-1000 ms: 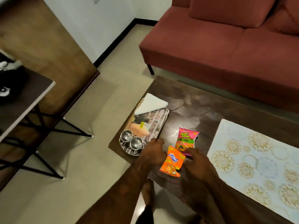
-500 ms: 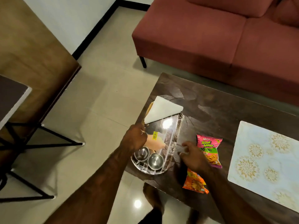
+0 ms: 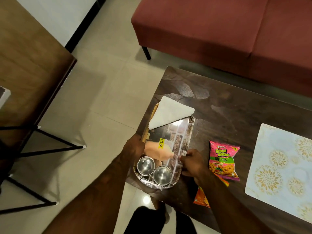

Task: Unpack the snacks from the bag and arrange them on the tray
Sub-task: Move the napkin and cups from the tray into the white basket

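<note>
A glossy printed tray (image 3: pixel 183 137) lies at the left end of the dark coffee table (image 3: pixel 219 102). My left hand (image 3: pixel 134 147) grips its left rim and my right hand (image 3: pixel 192 162) grips its right rim. On the tray stand two small steel bowls (image 3: pixel 152 169), with a folded white napkin (image 3: pixel 169 114) at the far end and a peach patch bearing a yellow price sticker (image 3: pixel 161 143). A pink snack packet (image 3: pixel 222 160) lies on the table right of the tray. An orange snack packet (image 3: pixel 201 197) lies partly under my right forearm.
A pale floral placemat (image 3: pixel 280 166) covers the table's right part. A dark red sofa (image 3: pixel 219 31) stands behind the table. A wooden cabinet (image 3: pixel 30 53) and a black metal-legged side table (image 3: pixel 42 149) are on the left across tiled floor.
Both hands let go of the orange packet, which now lies on the table, and moved to the tray's two long rims. The camera view shifted toward the tray.
</note>
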Tool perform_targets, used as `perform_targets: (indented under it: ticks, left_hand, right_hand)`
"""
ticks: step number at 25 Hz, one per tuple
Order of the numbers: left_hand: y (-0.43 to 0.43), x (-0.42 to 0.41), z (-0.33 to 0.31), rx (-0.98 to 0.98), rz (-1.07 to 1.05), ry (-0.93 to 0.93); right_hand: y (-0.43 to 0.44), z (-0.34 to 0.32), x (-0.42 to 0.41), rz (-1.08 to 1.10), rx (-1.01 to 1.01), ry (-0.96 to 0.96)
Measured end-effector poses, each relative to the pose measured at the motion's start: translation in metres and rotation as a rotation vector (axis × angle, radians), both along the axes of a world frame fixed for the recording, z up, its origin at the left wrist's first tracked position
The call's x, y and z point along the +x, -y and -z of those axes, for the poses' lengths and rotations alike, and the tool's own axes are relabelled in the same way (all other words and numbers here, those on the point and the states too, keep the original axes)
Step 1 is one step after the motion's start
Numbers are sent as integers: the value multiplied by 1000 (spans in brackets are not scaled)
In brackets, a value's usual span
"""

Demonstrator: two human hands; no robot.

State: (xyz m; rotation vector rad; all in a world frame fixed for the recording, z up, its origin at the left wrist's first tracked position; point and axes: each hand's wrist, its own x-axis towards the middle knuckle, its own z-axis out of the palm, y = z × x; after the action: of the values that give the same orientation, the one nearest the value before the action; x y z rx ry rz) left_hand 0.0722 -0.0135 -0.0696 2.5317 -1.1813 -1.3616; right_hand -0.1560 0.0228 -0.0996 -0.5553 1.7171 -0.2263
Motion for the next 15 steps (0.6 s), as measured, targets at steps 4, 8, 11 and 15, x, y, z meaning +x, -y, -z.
perform_targets:
  ticks: [4, 8, 11, 15]
  left_hand:
    - [-1, 5, 11, 6, -34, -93]
    - [-3, 14, 27, -39, -73, -141]
    - [-3, 18, 39, -7, -51, -168]
    - [-2, 12, 46, 67, 76, -161]
  right_hand:
    - [0, 9, 3, 88, -8, 27]
    - [-6, 22, 1, 55, -70, -68]
    - [-9, 25, -6, 46, -110, -147]
    - [-11, 25, -25, 24, -134, -195]
